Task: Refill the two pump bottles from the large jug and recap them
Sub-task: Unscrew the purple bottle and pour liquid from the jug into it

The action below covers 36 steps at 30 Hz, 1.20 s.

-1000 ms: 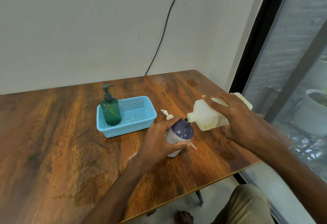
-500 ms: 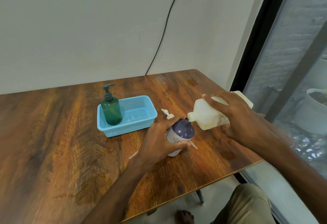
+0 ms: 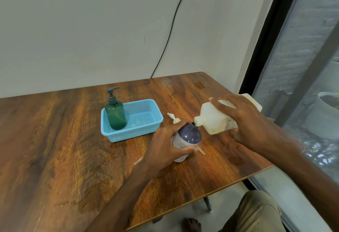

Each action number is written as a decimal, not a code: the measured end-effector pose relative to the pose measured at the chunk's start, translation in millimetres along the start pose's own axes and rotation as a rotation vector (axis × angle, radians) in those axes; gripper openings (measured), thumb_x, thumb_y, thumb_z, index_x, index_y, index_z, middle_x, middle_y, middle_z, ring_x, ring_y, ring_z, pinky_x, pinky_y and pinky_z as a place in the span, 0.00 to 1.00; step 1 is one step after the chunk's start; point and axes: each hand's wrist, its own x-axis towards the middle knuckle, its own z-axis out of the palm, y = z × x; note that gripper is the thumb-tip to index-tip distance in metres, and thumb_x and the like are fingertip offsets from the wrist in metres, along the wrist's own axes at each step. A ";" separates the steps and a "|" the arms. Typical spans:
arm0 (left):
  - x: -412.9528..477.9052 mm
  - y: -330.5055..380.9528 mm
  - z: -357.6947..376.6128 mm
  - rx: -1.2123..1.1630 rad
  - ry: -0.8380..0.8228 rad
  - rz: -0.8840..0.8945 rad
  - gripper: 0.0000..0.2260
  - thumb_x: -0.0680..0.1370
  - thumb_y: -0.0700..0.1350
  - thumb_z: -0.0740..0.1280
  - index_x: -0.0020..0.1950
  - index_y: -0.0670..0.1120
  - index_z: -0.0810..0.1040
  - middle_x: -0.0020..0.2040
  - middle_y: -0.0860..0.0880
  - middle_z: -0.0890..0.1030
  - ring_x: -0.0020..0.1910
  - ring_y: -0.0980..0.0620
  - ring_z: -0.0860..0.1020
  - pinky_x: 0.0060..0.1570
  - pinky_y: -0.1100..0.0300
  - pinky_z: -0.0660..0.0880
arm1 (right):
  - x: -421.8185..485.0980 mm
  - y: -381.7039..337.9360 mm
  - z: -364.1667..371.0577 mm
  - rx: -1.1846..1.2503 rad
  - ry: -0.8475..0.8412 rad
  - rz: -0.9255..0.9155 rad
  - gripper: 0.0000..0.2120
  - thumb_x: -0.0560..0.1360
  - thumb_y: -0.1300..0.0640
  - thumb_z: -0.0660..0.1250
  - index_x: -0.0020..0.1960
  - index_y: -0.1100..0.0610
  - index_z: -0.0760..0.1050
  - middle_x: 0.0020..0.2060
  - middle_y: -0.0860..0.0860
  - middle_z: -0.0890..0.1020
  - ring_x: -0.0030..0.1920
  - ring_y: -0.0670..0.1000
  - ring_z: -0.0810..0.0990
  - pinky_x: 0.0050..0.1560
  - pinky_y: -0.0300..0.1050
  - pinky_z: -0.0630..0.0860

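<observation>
My left hand [image 3: 165, 143] grips the purple-and-white bottle [image 3: 189, 137], which stands uncapped on the wooden table [image 3: 55, 149]. My right hand [image 3: 244, 121] holds the large cream jug [image 3: 212, 118] tipped on its side, spout at the bottle's open neck. The bottle's white pump head [image 3: 174, 119] lies on the table behind it, and its dip tube [image 3: 200, 150] sticks out to the right of the bottle. The green pump bottle [image 3: 115, 112], pump on, stands in the left end of a blue basket [image 3: 146, 130].
The table's right edge runs close to a glass window [image 3: 302, 66] with a dark frame. A black cable [image 3: 170, 35] hangs down the wall behind. My knee [image 3: 256, 213] and foot [image 3: 190, 224] show below the table's front edge.
Both hands and the tipped jug hold nearly the same pose; the jug's spout stays at the bottle's neck.
</observation>
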 end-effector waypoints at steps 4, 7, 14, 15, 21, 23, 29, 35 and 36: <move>-0.1 1.1 -0.2 -0.005 -0.004 0.006 0.35 0.68 0.56 0.83 0.73 0.54 0.76 0.60 0.64 0.80 0.60 0.71 0.77 0.54 0.75 0.74 | 0.1 2.5 3.1 -0.011 -0.007 -0.004 0.58 0.60 0.65 0.83 0.80 0.42 0.56 0.73 0.57 0.71 0.73 0.62 0.68 0.69 0.65 0.68; 0.2 1.2 -0.1 -0.017 -0.006 0.010 0.35 0.68 0.55 0.83 0.72 0.54 0.77 0.60 0.63 0.82 0.60 0.68 0.78 0.55 0.73 0.76 | 0.9 3.5 3.5 -0.017 -0.008 -0.001 0.57 0.62 0.64 0.83 0.80 0.42 0.56 0.73 0.56 0.70 0.74 0.61 0.67 0.70 0.64 0.67; 0.3 0.0 0.8 -0.021 -0.009 0.010 0.35 0.68 0.55 0.83 0.72 0.54 0.76 0.61 0.62 0.82 0.61 0.67 0.78 0.54 0.73 0.76 | 2.2 5.5 4.3 -0.036 -0.020 0.001 0.56 0.62 0.63 0.83 0.80 0.43 0.56 0.74 0.55 0.70 0.74 0.60 0.66 0.72 0.62 0.66; 0.3 0.3 0.7 -0.022 -0.010 0.009 0.34 0.68 0.55 0.83 0.72 0.55 0.76 0.61 0.63 0.81 0.60 0.68 0.78 0.54 0.73 0.76 | 2.3 5.2 4.1 -0.044 -0.018 0.003 0.56 0.63 0.63 0.83 0.80 0.43 0.56 0.74 0.55 0.69 0.75 0.60 0.65 0.72 0.63 0.65; 0.1 0.7 0.7 -0.011 -0.009 0.015 0.34 0.68 0.53 0.84 0.71 0.57 0.75 0.58 0.68 0.79 0.59 0.73 0.77 0.53 0.76 0.74 | 1.6 5.2 3.7 -0.032 -0.011 0.002 0.57 0.62 0.64 0.83 0.80 0.40 0.55 0.74 0.55 0.70 0.74 0.61 0.66 0.71 0.65 0.67; 0.0 1.6 0.4 -0.008 -0.006 0.016 0.34 0.68 0.53 0.84 0.70 0.60 0.73 0.57 0.71 0.77 0.58 0.74 0.76 0.52 0.77 0.73 | 2.0 5.5 3.7 -0.045 -0.009 0.001 0.57 0.62 0.64 0.83 0.80 0.41 0.55 0.74 0.55 0.70 0.75 0.61 0.66 0.71 0.65 0.67; 0.0 0.7 -0.3 -0.010 -0.007 0.026 0.34 0.68 0.55 0.83 0.71 0.61 0.73 0.58 0.69 0.78 0.59 0.71 0.77 0.53 0.75 0.75 | 2.9 2.7 0.3 -0.056 -0.018 -0.003 0.55 0.64 0.64 0.81 0.80 0.41 0.55 0.75 0.55 0.68 0.76 0.60 0.63 0.73 0.64 0.64; -0.2 -1.6 1.0 -0.004 -0.006 0.027 0.35 0.68 0.55 0.83 0.72 0.58 0.75 0.59 0.67 0.79 0.60 0.71 0.77 0.54 0.74 0.76 | 3.4 2.8 -1.8 -0.081 -0.023 -0.007 0.55 0.65 0.63 0.81 0.80 0.41 0.54 0.75 0.53 0.67 0.77 0.59 0.62 0.74 0.63 0.64; 0.1 -2.6 1.4 0.001 -0.006 0.027 0.35 0.68 0.56 0.83 0.73 0.57 0.75 0.60 0.66 0.80 0.60 0.71 0.77 0.54 0.74 0.76 | 3.6 2.6 -2.3 -0.088 -0.025 -0.006 0.55 0.65 0.63 0.81 0.80 0.41 0.54 0.75 0.53 0.67 0.77 0.59 0.62 0.74 0.63 0.64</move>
